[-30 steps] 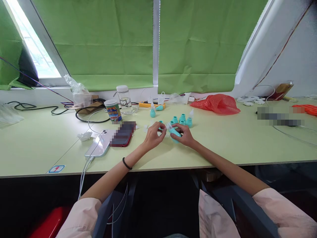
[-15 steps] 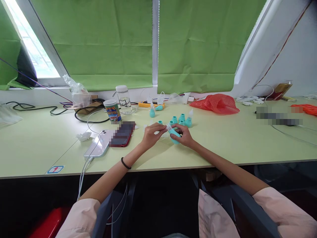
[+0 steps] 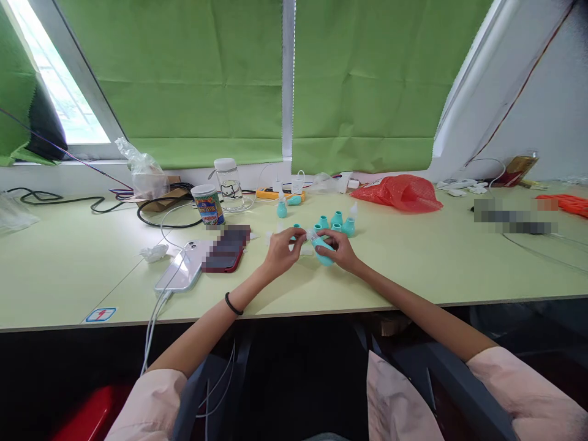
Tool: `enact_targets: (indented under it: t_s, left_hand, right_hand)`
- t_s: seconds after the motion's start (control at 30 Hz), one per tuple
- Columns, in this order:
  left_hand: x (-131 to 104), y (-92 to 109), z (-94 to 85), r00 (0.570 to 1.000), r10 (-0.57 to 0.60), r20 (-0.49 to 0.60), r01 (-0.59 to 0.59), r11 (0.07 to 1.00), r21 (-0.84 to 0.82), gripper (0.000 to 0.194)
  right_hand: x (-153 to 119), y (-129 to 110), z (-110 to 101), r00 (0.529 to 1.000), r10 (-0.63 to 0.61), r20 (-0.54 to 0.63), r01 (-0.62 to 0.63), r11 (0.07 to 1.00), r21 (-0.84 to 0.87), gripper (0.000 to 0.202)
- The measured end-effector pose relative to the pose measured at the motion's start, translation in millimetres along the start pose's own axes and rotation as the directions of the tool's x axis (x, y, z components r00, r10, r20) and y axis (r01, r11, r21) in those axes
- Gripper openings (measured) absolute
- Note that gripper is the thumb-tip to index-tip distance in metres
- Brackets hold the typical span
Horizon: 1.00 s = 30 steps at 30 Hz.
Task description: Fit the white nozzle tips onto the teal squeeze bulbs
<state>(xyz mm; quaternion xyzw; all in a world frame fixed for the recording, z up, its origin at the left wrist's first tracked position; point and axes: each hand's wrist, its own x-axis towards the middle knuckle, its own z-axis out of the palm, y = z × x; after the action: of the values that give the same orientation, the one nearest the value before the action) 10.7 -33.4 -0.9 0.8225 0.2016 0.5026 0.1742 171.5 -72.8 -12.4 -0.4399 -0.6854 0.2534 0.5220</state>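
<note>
Midway between the table's (image 3: 413,263) front and back edges, the right hand (image 3: 340,250) grips a tilted bulb (image 3: 323,253) and the left hand (image 3: 282,252) pinches its clear tip (image 3: 312,235). Other bulbs (image 3: 348,229) stand just behind; a red bag (image 3: 399,193) lies near the back edge.

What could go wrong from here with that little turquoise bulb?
The right hand holds the turquoise bulb at a tilt while the left hand is at its clear top; either part might slip.
Open bulbs stand close behind the right hand, so a nudge could topple them.
White cables hang over the edge of the table near the left forearm; a snag might drag the pale phone.
</note>
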Motion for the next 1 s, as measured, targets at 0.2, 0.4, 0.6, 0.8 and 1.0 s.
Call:
enact_targets:
  t_s: [0.2,0.4,0.6,0.8,1.0]
  left_hand:
    - [14,-16,-20.4,0.944,-0.329,0.012,0.322,0.915,-0.244,0.023]
    - [8,-42,-24.6,0.994,-0.104,-0.015,0.094,0.813,0.575,0.01]
    - [3,-56,-18.6,0.966,-0.213,0.149,0.059,0.737,0.673,0.02]
    - [7,-45,-20.9,0.988,-0.143,0.051,0.096,0.845,0.526,0.032]
    - [6,-3,-17.0,0.98,-0.136,0.145,0.098,0.965,0.242,0.025]
  right_hand:
    - [0,2,-2,1.0,-0.01,-0.013,0.011,0.999,0.03,0.028]
    - [-1,0,-1,1.0,-0.028,0.015,0.028,0.999,-0.015,0.026]
    - [-1,3,1,0.998,-0.054,0.033,0.058,0.992,-0.114,0.025]
    - [-2,0,3,0.985,-0.133,0.109,0.16,0.941,-0.298,0.018]
    - [-9,-7,12,0.971,-0.122,0.208,0.204,0.876,-0.436,0.004]
